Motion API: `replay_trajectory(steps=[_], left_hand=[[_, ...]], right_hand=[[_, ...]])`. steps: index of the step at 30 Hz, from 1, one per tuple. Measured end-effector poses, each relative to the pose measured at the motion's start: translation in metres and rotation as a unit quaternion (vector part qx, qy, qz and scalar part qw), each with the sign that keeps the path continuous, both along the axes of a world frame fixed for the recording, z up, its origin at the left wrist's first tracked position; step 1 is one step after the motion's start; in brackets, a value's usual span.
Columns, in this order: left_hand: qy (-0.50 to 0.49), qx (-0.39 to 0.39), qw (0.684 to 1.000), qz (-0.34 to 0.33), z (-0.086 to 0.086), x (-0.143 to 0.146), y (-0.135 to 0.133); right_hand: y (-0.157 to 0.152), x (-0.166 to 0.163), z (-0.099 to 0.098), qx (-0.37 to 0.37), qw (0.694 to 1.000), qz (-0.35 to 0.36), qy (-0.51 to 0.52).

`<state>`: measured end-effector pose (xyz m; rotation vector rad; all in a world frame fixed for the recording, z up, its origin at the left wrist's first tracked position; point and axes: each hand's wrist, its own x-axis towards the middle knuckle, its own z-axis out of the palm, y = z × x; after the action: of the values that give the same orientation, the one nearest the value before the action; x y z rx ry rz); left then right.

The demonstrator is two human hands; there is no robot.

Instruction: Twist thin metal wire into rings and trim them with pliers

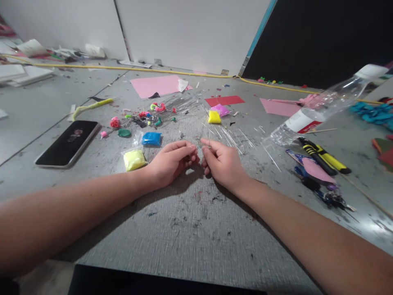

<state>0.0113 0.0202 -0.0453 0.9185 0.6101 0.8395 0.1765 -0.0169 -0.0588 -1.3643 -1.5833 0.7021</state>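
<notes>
On the tabletop [190, 229], the left hand [170, 162] and right hand [222, 164] touch, fingers [184, 153] pinched closed on a thin wire [199, 146] between them.

Phone [68, 143] far left; bottle [322, 104] lying right; yellow-black cutter [324, 155] below it; pink paper [158, 85] behind.

Location type: a handicraft workspace. The grey textured work surface [196, 229] is stained and littered with scraps. It carries packets of coloured modelling clay [134, 159], sheets of pink paper [156, 86], thin clear strands [229, 137] and a yellow-and-black utility knife [324, 155]. White wall panels [184, 32] border the far edge; a smartphone [69, 143] and a plastic bottle [325, 104] lie among the materials.
</notes>
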Motion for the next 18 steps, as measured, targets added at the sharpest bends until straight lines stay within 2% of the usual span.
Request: replay_trajectory(steps=[4,13,18], left_hand=[[-0.002,-0.013,1.0,0.017,0.0016,-0.0001,0.0008],[0.005,-0.001,1.0,0.011,0.0006,0.0007,-0.0008],[0.0,-0.034,0.999,0.037,0.0022,0.0011,0.0003]], right_hand=[[-0.0018,0.0002,0.003,0.02,1.0,-0.023,-0.001],[-0.0014,0.0011,0.0016,0.019,0.998,-0.009,-0.051],[-0.0025,-0.0006,0.0017,0.034,0.997,-0.034,-0.054]])
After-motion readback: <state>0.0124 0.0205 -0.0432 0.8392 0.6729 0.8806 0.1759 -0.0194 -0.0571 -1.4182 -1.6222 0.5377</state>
